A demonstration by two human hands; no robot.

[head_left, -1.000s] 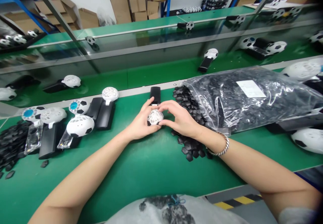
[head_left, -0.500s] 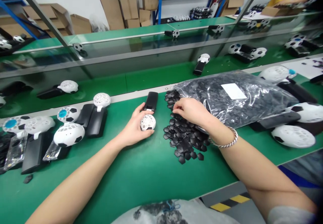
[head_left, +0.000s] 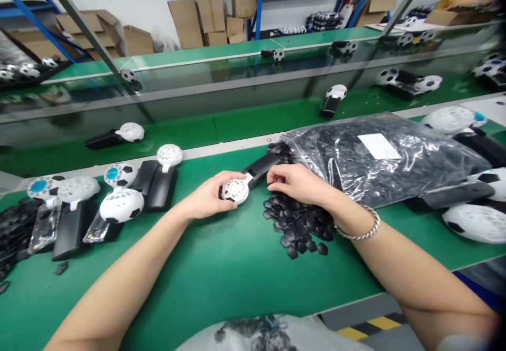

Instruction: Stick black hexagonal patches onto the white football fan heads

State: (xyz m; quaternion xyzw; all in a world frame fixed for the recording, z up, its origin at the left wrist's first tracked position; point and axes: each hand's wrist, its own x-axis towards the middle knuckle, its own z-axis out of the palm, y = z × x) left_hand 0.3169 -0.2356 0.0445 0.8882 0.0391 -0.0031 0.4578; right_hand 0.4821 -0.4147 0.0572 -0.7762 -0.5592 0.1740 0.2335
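My left hand [head_left: 208,197] is closed around the round white head of a football-patterned handheld fan [head_left: 236,190]. The fan's openwork face points up, and its black handle [head_left: 259,168] slants away to the upper right, its far end against the loose pieces. My right hand [head_left: 294,181] is beside that handle, thumb and forefinger pinched together; whatever sits between them is too small to make out. Below it spreads a pile of black pentagon pieces [head_left: 294,222], partly covered by the hand.
A clear plastic bag [head_left: 379,156] full of black pieces lies at right, near more fans [head_left: 476,222]. Several fans [head_left: 122,205] and another heap of pieces [head_left: 18,230] are at left. Behind a metal edge runs a green conveyor belt [head_left: 237,122] carrying fans.
The fan has turned in my left hand, so its handle now slants right toward the pile. My right hand has shifted left from over the pieces toward the fan. The view has swung slightly left.
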